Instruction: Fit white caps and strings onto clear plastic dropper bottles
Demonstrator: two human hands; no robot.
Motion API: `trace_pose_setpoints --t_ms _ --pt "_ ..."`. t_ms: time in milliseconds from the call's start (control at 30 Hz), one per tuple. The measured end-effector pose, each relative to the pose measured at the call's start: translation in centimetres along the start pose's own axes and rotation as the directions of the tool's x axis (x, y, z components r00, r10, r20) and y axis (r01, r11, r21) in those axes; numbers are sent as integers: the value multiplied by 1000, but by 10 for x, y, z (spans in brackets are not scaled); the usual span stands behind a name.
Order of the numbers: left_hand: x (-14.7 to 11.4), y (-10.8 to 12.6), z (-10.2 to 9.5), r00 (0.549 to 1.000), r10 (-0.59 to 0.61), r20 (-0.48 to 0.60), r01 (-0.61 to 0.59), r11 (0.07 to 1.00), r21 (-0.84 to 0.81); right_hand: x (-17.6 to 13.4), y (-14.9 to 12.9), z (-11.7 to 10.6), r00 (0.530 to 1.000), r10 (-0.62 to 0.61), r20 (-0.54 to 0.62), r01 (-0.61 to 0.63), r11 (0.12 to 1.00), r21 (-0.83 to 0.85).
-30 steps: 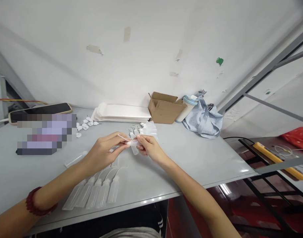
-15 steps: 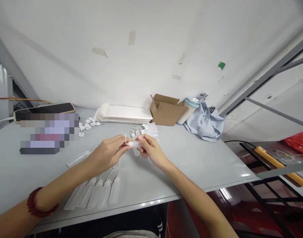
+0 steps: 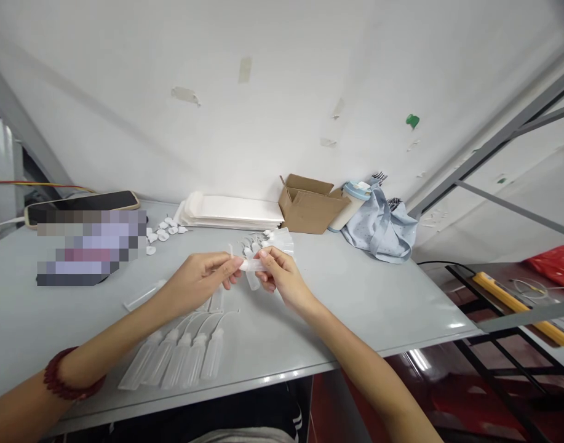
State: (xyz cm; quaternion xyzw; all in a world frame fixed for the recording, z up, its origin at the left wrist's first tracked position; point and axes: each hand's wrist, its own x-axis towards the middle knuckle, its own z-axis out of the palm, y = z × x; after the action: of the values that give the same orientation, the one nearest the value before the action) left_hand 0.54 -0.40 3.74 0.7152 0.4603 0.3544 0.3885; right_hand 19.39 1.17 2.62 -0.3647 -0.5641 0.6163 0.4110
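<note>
Between both hands, above the middle of the table, lies a small translucent plastic bottle (image 3: 252,265), held sideways. My right hand (image 3: 282,274) is closed around its body. The fingers of my left hand (image 3: 204,277) are pinched at its neck end, and a thin bent tube (image 3: 230,248) sticks up there. Just what the left fingertips cover is hidden. Below the left forearm, several like bottles (image 3: 184,358) lie in a row with long thin tubes. Behind the right hand is another cluster of bottles (image 3: 282,239).
Small white caps (image 3: 163,232) lie scattered at the back left. A phone (image 3: 85,206) and a pixelated item (image 3: 92,249) are further left. White flat sheets (image 3: 238,212), a cardboard box (image 3: 309,209), a lidded cup (image 3: 350,206) and a blue cloth bag (image 3: 381,231) stand along the wall.
My left hand has turned at the bottle's neck, its thumb now laid along the neck and its other fingers curled under. The right hand stays almost in place.
</note>
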Motion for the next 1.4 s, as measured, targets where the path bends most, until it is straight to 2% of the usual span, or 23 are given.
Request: trace_pose_setpoints --t_ms 100,200,333,467,533,700,800,900,967,1100,1167,1200,1267,1400 --pt "1 -2 0 993 -107 46 109 993 -35 -1 2 1 996 -91 -8 90 992 -83" --pt "1 -2 -1 989 -129 66 131 991 -33 -2 4 1 990 -143 -5 140 978 -152" --pt "0 0 -1 994 -86 64 86 996 10 -2 5 2 994 -107 -6 106 985 -139" --pt "0 0 0 999 38 -26 -36 996 87 0 5 1 999 -37 -14 35 994 -103" --pt "-1 0 0 997 53 -50 -49 996 76 0 6 2 1000 -10 0 10 997 -80" --pt "0 -4 0 996 -93 13 93 996 17 0 7 3 999 -53 -5 52 995 -89" --pt "1 -4 -1 991 -109 74 108 994 24 -1 7 3 996 -93 -7 91 988 -123" --pt "0 -1 -1 998 -28 59 25 998 63 -2 5 3 996 -84 3 83 990 -118" --pt "-1 -1 0 996 88 26 -91 984 156 -2 3 2 998 -56 16 57 994 -93" --pt "-3 -6 3 932 363 0 -345 884 315 -2 -2 0 997 58 45 -58 998 -10" --pt "-3 -9 5 904 427 3 -402 850 341 -1 -2 -1 987 148 60 -150 988 26" --pt "-3 -10 5 904 426 7 -402 848 345 0 -2 -2 980 186 68 -189 981 39" --pt "-3 -8 5 933 360 19 -346 878 331 1 -2 -3 971 228 76 -232 971 54" --pt "-2 -2 4 991 112 77 -127 967 221 0 -2 -2 975 213 71 -216 975 43"
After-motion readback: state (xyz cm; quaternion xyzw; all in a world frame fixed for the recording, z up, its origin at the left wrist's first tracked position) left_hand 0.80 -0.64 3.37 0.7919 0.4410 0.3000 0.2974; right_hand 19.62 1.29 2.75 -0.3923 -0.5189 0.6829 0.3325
